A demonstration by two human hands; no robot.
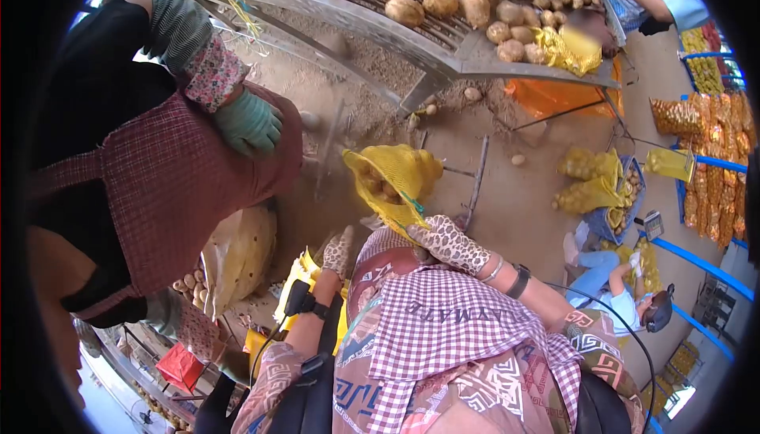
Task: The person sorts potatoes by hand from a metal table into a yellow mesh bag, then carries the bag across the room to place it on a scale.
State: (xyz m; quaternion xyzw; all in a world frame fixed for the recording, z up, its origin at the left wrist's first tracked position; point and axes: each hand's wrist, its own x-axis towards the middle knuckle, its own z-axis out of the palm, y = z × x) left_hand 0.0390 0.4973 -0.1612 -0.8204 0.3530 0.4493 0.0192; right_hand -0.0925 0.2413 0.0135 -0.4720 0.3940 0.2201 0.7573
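A yellow mesh bag with potatoes inside hangs open in front of my knees, its mouth tilted toward the left. My right hand, in a leopard-print glove, is closed on the bag's near rim beside a green tie. My left hand, in a matching glove, is away from that bag with its fingers stretched out and nothing visible in them. Close beside its wrist lie flat yellow bags, partly hidden by my forearm.
A slatted metal sorting table heaped with potatoes runs across the far side. At left stands a co-worker in a plaid apron, a teal-gloved hand on it. Filled yellow bags and stacked sacks stand at right.
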